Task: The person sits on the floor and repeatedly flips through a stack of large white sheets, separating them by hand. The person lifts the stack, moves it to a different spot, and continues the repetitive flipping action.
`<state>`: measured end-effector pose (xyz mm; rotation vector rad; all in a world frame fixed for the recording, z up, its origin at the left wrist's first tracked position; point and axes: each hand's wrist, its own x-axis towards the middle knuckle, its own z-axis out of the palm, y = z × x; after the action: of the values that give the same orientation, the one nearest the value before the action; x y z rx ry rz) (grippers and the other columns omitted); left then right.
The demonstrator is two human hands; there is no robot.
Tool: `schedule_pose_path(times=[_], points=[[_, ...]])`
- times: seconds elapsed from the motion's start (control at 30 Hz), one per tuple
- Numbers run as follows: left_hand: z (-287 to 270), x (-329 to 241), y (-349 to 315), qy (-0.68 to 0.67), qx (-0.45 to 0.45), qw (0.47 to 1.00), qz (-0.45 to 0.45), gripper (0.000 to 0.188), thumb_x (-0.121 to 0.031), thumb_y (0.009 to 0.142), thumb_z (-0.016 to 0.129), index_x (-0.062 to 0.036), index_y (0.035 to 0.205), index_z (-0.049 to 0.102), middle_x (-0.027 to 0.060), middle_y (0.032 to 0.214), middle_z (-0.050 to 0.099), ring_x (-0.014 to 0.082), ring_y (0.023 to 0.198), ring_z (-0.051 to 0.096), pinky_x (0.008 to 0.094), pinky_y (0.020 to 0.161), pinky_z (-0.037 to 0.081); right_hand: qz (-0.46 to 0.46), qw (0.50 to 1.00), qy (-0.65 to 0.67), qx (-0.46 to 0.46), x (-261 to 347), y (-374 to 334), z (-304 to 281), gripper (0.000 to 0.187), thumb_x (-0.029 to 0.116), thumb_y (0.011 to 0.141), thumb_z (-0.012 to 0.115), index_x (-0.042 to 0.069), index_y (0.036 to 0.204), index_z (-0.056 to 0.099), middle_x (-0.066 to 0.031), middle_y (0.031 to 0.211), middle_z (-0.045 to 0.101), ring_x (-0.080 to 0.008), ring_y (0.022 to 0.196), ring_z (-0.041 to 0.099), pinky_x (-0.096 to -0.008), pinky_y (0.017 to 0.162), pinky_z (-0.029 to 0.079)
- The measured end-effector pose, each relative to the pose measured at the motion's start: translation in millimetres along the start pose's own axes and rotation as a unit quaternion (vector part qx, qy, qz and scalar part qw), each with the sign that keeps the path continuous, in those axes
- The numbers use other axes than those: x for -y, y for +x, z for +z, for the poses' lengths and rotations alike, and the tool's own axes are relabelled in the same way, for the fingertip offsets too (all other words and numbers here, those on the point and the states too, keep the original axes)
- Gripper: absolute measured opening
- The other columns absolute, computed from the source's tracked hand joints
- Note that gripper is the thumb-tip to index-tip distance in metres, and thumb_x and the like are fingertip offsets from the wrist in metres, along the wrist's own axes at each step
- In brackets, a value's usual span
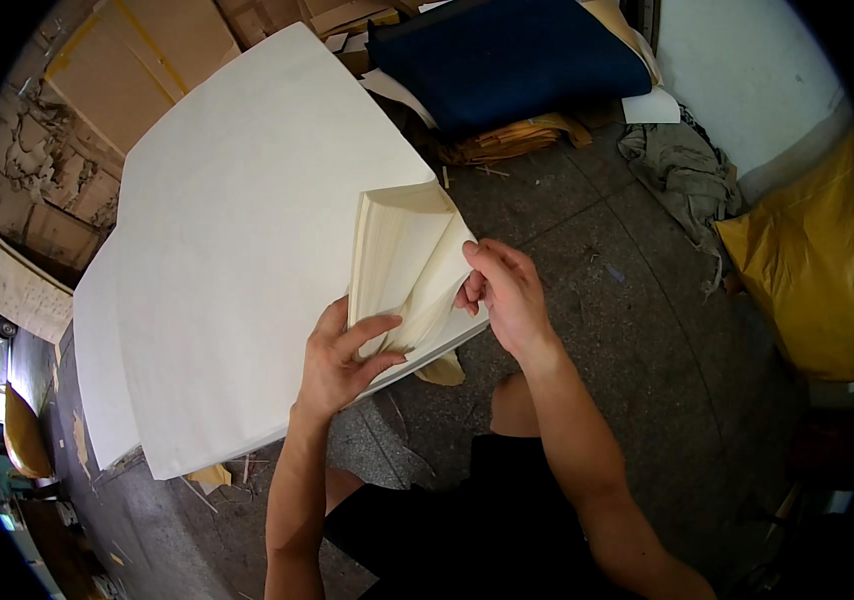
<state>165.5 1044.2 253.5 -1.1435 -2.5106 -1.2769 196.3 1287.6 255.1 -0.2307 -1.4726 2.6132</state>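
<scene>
A broad stack of large white paper sheets (237, 250) lies in front of me. At its right corner a thick wad of sheets (379, 245) is bent up and over, its cream page edges fanned apart. Around the near end of this wad curl the fingers of my left hand (332, 365), with the thumb against the lower side. My right hand (512, 300) pinches the sheets' edge at the right between thumb and bent fingers. How many sheets it grips is hidden.
Beyond the stack lies a dark blue covered bundle (507, 60), with folded brown paper (517, 138) below it. Flat cardboard (142, 65) stands at the far left. To the right are a crumpled grey cloth (682, 180) and a yellow sack (807, 270). Scraps litter the grey floor (607, 330).
</scene>
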Motion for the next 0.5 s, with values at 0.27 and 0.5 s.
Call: schedule_pose_path(times=[0.27,0.5], points=[[11,9,-2,0.022,-0.083,0.996,0.018,0.049,-0.017,0.071,0.088,-0.0118,0.117,0.073,0.0155,0.117,0.063,0.0342,0.105,0.064,0.0392,0.086,0.053,-0.092,0.949,-0.3,-0.03,-5,-4,-2,0.037,0.029,0.099,0.066,0.007,0.07,0.056,0.001,0.062,0.052,-0.0102,0.059,0.057,-0.0269,0.053,0.043],[-2,-4,0,0.054,0.026,0.998,-0.002,0.05,-0.025,0.07,0.089,-0.0186,0.117,0.074,0.0178,0.131,0.061,0.0367,0.111,0.063,0.0432,0.088,0.056,-0.008,0.999,-0.041,0.009,8,1,2,0.034,0.026,0.099,0.065,0.007,0.072,0.058,-0.0006,0.061,0.054,-0.0118,0.06,0.058,-0.0272,0.055,0.043]])
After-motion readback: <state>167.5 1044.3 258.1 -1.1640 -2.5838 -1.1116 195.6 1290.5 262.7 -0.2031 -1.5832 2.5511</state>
